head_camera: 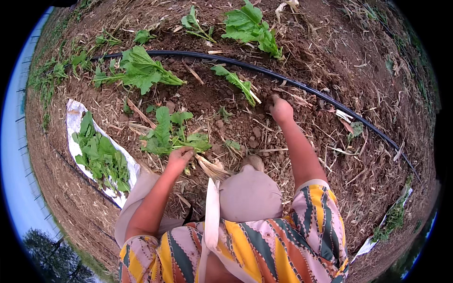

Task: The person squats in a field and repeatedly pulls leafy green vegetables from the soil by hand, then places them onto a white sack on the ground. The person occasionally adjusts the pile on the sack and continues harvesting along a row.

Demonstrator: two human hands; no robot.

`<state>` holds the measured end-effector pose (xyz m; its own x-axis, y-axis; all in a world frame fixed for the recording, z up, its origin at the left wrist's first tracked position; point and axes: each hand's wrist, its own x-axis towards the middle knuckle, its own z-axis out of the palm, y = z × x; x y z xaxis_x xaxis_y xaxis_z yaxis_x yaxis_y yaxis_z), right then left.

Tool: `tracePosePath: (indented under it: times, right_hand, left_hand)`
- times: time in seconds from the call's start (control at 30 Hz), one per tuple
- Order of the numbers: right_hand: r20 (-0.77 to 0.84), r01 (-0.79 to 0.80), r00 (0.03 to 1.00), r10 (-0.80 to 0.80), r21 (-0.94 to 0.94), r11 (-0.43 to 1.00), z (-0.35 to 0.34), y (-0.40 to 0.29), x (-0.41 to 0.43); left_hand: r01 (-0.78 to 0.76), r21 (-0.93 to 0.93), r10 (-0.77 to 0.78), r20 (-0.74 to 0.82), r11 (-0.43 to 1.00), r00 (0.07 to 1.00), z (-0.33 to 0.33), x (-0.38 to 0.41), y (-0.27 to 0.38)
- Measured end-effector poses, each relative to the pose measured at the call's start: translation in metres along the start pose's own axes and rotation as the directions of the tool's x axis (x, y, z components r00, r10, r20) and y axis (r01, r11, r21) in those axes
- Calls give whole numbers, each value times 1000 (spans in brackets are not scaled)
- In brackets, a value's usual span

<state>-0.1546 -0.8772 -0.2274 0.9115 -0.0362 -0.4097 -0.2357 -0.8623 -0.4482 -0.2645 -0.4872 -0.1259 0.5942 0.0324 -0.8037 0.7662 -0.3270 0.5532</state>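
My left hand [179, 157] grips a leafy green plant [163, 132] by its lower stems, close to the ground. Broad lobed leaves spread out beyond the fingers. My right hand [280, 108] reaches forward to the brown soil, its curled fingertips down at the surface. Whether it pinches anything is hidden. Just left of those fingers, a narrow green plant [235, 82] lies slanted over loose earth. A larger bunch of leaves [141, 69] stands farther off to the left. Dry husks [210, 168] lie near my left hand.
A black irrigation hose [212, 56] curves across the ground ahead. More leafy plants [247, 26] grow beyond it. To the left, a white sack [132, 162] bears picked greens [102, 154]. Another white sheet [364, 247] with greens lies far right. Dry straw litters the soil.
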Motion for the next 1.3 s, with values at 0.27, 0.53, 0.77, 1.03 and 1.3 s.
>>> tracePosePath:
  times: [0.27, 0.53, 0.77, 1.03, 1.3]
  right_hand:
    - [-18, -29, 1000, 25, -266, 963, 25, -35, -4]
    - [-66, -22, 997, 39, 239, 971, 11, -54, -101]
    - [224, 55, 967, -121, 278, 959, 29, -81, -138]
    - [653, 639, 525, -545, 121, 760, 128, -196, -98]
    - [460, 61, 782, -420, 614, 787, 86, -184, -91]
  left_hand:
    - [210, 352, -82, -347, 912, 934, -53, -27, -167]
    - [306, 270, -212, -327, 913, 921, -12, 11, -159]
    - [371, 332, -215, -422, 867, 881, 6, 35, -133]
    - [72, -369, -115, -96, 927, 989, -7, -20, -128]
    - [4, -667, -271, -298, 745, 915, -80, -76, -78]
